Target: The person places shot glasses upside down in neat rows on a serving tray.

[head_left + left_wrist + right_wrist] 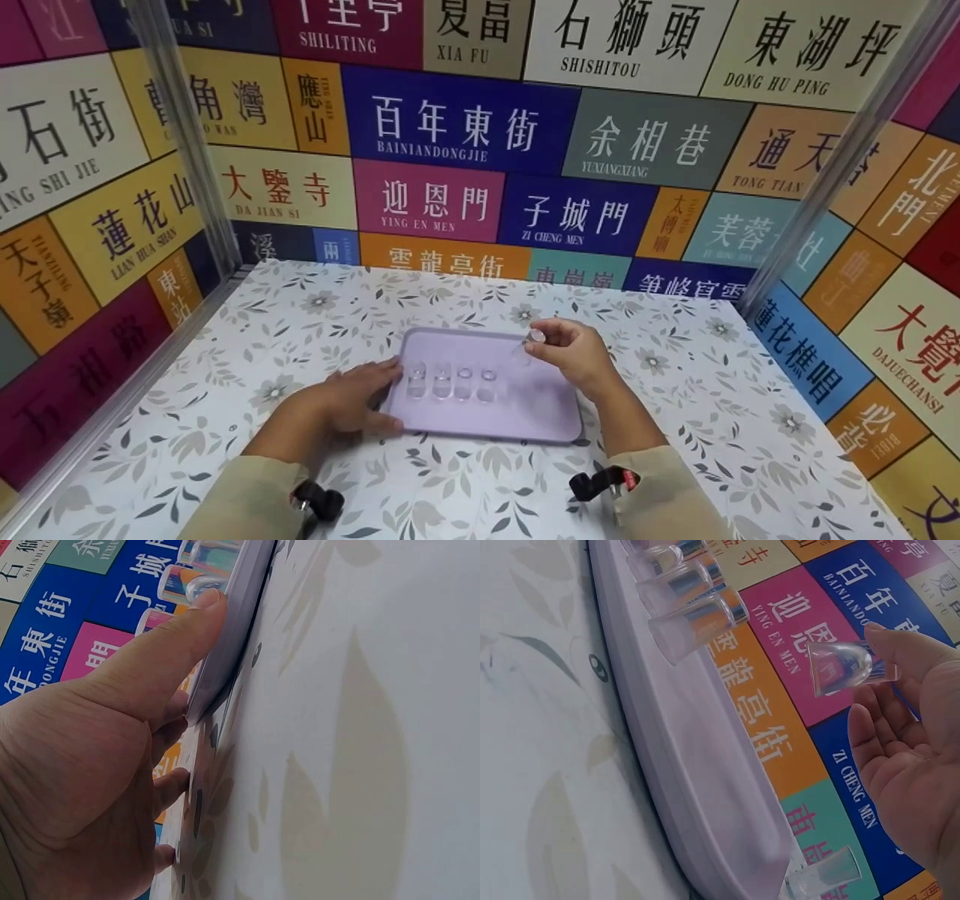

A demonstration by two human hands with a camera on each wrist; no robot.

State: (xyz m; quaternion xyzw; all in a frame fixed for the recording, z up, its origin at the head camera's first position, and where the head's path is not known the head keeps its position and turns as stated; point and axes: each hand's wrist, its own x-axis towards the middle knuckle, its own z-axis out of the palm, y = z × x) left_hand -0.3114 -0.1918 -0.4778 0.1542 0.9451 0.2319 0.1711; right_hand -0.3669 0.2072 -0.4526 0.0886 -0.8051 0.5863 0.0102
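A lilac tray [487,427] lies on the patterned table. On its left part several clear small glasses [442,382] stand in a row. My right hand [576,356] is raised over the tray's back right, pinching a clear small glass [840,667] between thumb and fingers at its thick, narrow end; the wide end points down. My left hand [352,397] rests along the tray's left edge, fingers straight and spread. In the left wrist view its thumb [169,634] lies against the rim, with the other fingers reaching toward the tabletop.
Another clear glass [825,874] appears near the tray's end in the right wrist view. The table cover [465,487] bears a leaf and flower print. Colourful panels with lettering [461,120] stand behind and at both sides, with clear corner posts [199,150].
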